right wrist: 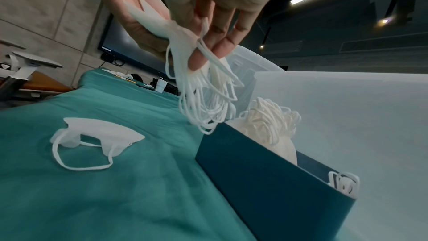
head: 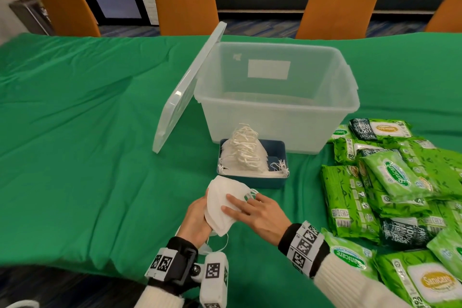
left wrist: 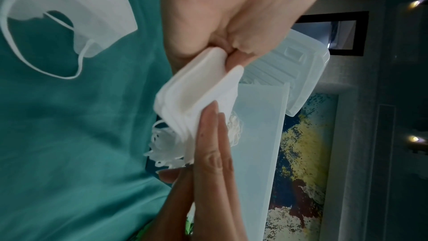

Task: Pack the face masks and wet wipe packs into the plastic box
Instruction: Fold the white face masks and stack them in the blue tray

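My left hand point(head: 203, 210) grips a stack of white face masks point(head: 225, 204) just above the green cloth, in front of the blue carton. The straight fingers of my right hand point(head: 238, 204) lie flat on top of the stack point(left wrist: 197, 89). From the stack, ear loops point(right wrist: 203, 102) dangle under my right fingertips point(right wrist: 208, 49). One loose mask point(right wrist: 97, 135) lies on the cloth below my hands. More masks stand in the blue carton point(head: 252, 180). Behind it the clear plastic box point(head: 275, 112) is open. Green wet wipe packs point(head: 390, 177) are piled at the right.
The box lid point(head: 186, 87) leans against the box's left side. Green cloth point(head: 87, 132) covers the whole table. Orange chairs point(head: 185, 5) line the far edge. Wipe packs reach down to my right sleeve point(head: 350, 255).
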Demonstrator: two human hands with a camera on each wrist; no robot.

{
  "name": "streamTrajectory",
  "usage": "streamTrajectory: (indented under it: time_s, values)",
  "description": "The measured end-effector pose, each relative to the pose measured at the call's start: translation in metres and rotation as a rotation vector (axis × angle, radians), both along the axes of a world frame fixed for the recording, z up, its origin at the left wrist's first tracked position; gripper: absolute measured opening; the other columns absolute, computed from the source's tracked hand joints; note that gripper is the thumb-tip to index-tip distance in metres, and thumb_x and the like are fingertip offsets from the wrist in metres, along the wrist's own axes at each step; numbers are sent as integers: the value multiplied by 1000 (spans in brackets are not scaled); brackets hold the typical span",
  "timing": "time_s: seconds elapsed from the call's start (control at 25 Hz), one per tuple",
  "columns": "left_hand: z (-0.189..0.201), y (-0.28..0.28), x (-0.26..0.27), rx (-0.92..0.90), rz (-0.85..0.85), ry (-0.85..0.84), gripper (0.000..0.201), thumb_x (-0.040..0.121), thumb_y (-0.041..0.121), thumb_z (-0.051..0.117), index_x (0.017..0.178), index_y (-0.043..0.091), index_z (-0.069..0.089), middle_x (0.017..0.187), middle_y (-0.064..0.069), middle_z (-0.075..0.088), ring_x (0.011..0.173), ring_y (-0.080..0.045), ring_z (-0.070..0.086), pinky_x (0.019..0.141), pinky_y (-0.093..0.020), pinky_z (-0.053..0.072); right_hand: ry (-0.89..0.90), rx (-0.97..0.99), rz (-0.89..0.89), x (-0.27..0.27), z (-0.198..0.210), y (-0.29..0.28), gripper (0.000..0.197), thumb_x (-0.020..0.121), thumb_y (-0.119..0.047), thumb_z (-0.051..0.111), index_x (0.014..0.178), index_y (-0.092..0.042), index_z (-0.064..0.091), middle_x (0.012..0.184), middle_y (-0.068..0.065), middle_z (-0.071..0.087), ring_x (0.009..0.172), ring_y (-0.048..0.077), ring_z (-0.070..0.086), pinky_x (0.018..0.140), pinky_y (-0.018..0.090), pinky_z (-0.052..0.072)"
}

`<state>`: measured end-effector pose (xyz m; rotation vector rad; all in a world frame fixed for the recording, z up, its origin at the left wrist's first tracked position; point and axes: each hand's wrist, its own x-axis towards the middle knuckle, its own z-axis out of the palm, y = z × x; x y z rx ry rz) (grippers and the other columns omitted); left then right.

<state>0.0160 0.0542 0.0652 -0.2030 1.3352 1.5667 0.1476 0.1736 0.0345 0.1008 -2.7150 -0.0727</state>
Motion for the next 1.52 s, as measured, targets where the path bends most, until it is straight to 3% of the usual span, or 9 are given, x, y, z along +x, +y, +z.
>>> streamTrajectory:
  time_s: [0.24, 0.4, 0.52, 0.64, 0.76, 0.92, 1.04, 1.32, 1.52]
  values:
    - [7, 6, 4, 80, -44, -114, 60, 99, 48, 29, 112, -1, 62, 105, -25, 69, 100, -36, 62, 89, -48, 48, -44, 31, 8, -1, -9, -1, 51, 77, -15, 43, 127, -25, 40, 121, -2, 65, 61, 11, 58, 64, 22, 51]
    - [-8, -3, -3, -20, -101, 294, 19, 95, 10, 53, 106, -1, 63, 103, -23, 68, 84, -28, 68, 70, -38, 58, -71, -100, 3, 5, 0, -2, 60, 74, -28, 42, 133, -25, 41, 132, 0, 57, 74, 15, 58, 68, 26, 48]
    - [1, -12, -14, 24, -292, 496, 12, 91, 11, 60, 98, 4, 65, 96, -14, 71, 89, -27, 65, 68, -29, 55, 91, -803, -293, -1, 15, 15, 60, 83, -38, 47, 141, -36, 32, 128, -1, 59, 94, 12, 60, 82, 31, 50]
    - [11, -12, -22, 112, -460, 519, 38, 73, 32, 72, 98, 4, 66, 90, -9, 71, 81, -21, 66, 64, -28, 54, -238, -1636, -163, -21, 28, 29, 89, 69, -45, 69, 145, -31, 23, 133, -3, 54, 120, 9, 51, 102, 24, 40]
    - [15, -14, -31, 116, -427, 554, 49, 65, 37, 73, 99, 2, 67, 92, -11, 72, 81, -20, 67, 67, -30, 55, -434, -1758, -101, -36, 21, 17, 70, 66, -22, 79, 129, -22, 48, 116, -1, 63, 104, 12, 61, 93, 27, 49]
    - [18, -33, -49, 63, -227, 493, 22, 79, 17, 71, 96, 3, 67, 89, -9, 74, 81, -21, 67, 66, -29, 57, -160, -2220, -171, -31, -9, 7, 67, 59, -10, 82, 120, -15, 56, 101, 12, 67, 87, 17, 66, 85, 27, 51]
    - [16, -47, -56, 4, -156, 439, 13, 90, 9, 55, 96, 3, 65, 89, -9, 73, 78, -20, 68, 65, -29, 57, -17, -2483, -191, -30, -18, 1, 59, 72, -3, 74, 126, -12, 51, 91, 12, 63, 80, 18, 67, 86, 26, 50]
    - [14, -52, -58, -59, -94, 458, 10, 92, 9, 54, 93, 5, 63, 83, -3, 73, 80, -21, 64, 72, -35, 52, -143, -2150, -425, -64, -39, -24, 37, 84, -4, 65, 117, -15, 52, 95, 10, 62, 78, 16, 63, 69, 24, 54]
    - [17, -70, -83, -85, 50, 496, 12, 93, 10, 53, 101, 8, 63, 101, -8, 68, 90, -21, 64, 70, -31, 54, -718, -1058, -525, -73, -77, -42, 44, 85, -34, 65, 117, -7, 53, 118, 10, 53, 108, 24, 52, 91, 31, 43]
